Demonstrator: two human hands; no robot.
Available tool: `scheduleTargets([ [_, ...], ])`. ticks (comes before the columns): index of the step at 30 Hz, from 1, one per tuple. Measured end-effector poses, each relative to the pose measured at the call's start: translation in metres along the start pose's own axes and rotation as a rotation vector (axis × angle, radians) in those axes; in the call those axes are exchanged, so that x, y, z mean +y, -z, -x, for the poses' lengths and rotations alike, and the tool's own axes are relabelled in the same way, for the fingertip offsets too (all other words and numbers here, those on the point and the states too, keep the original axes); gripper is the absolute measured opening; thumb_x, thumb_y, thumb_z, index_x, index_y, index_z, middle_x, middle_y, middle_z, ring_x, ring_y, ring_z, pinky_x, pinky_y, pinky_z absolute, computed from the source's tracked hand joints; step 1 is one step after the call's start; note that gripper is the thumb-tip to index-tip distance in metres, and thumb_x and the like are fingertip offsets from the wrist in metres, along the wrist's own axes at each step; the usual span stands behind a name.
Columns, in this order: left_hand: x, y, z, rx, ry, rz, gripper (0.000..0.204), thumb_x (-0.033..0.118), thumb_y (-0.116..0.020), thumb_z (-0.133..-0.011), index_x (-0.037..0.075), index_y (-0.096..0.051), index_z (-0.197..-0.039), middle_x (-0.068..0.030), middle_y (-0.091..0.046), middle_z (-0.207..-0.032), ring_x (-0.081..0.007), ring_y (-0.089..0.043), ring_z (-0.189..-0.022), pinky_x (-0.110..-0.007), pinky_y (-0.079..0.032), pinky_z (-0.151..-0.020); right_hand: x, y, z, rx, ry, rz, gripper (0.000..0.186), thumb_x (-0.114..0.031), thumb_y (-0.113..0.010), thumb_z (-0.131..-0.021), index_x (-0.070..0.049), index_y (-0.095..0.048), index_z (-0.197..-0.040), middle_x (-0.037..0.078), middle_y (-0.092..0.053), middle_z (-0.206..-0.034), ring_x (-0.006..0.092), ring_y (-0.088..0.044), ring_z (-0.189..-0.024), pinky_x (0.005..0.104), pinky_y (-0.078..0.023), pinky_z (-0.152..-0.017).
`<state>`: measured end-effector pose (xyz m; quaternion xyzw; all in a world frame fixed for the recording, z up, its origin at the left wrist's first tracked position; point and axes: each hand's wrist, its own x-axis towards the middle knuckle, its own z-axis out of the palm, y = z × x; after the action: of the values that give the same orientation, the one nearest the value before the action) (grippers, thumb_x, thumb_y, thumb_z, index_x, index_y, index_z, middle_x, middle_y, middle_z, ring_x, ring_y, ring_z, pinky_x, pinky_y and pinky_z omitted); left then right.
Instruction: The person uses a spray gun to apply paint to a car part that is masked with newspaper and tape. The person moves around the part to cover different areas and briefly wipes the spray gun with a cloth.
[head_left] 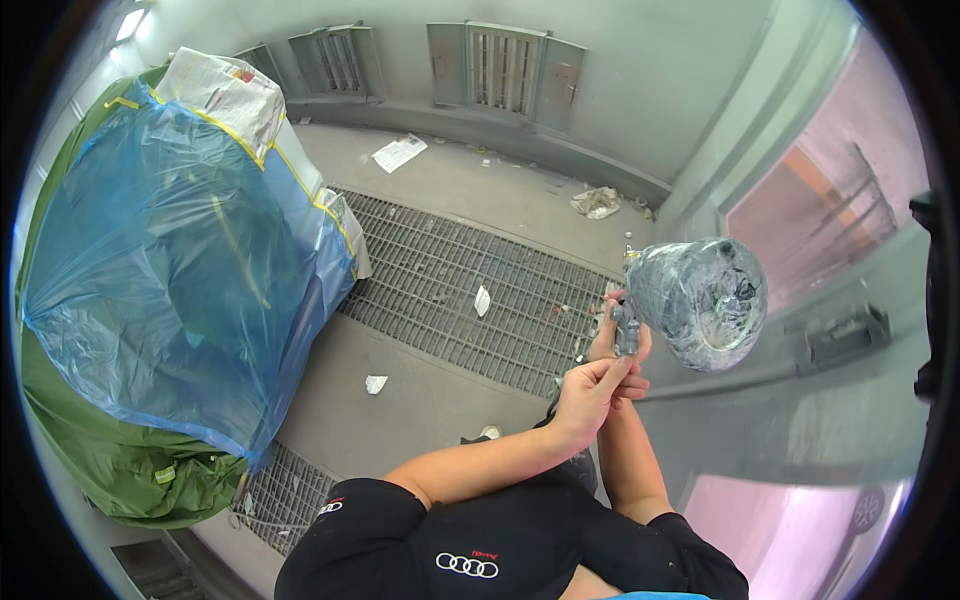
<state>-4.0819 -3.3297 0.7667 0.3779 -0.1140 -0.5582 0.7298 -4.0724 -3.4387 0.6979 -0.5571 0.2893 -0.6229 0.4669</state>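
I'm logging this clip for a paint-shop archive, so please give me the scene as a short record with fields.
Setting: spray booth with a floor grate
Left hand: fingers at the lower body of the spray gun
Right hand: wrapped around the spray gun
Cup: paint-smeared cup sits on the gun, tilted toward the camera
Nearby: object masked in blue plastic sheet over green cover
Floor litter: paper scraps
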Motion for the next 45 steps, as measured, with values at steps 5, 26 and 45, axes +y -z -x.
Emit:
scheduleTargets([
  [5,0.031,0.01,-0.128,0.135,-0.126,-0.046,0.028,0.023,-0.054,-0.106,0.003,-0.068,-0.092,-0.0113,-0.076,-0.093,-0.011,-0.071,-0.079,-0.02,-0.048,-0.062,0.088,-0.058,-0.088,-0.155,-0.057,-0.004,0.01,-0.009,-0.064,-0.099,0.0,-0.064,-0.103,0.007,-0.067,-0.108,0.0143,-0.059,-0.096,0.0296,-0.048,-0.086],
  [26,0.264,0.078,-0.541,0.238,-0.358,0.411,0.033,0.03,-0.05,-0.109,0.003,-0.067,-0.115,-0.0094,-0.075,-0.104,-0.0109,-0.071,-0.086,-0.022,-0.05,-0.069,0.263,-0.409,-0.397,-0.63,0.023,-0.076,0.011,-0.012,-0.066,-0.097,-0.001,-0.063,-0.097,0.006,-0.068,-0.101,0.0062,-0.053,-0.065,0.0223,-0.043,-0.058],
  [45,0.391,0.268,-0.686,0.943,-0.736,0.484,0.028,0.027,-0.058,-0.105,0.001,-0.07,-0.102,-0.0053,-0.071,-0.089,-0.0131,-0.07,-0.079,-0.023,-0.048,-0.064,0.432,-0.648,-0.371,-1.267,-0.174,-0.079,0.005,-0.004,-0.065,-0.095,0.0,-0.067,-0.097,0.005,-0.069,-0.097,0.01,-0.06,-0.077,0.0245,-0.045,-0.066],
])
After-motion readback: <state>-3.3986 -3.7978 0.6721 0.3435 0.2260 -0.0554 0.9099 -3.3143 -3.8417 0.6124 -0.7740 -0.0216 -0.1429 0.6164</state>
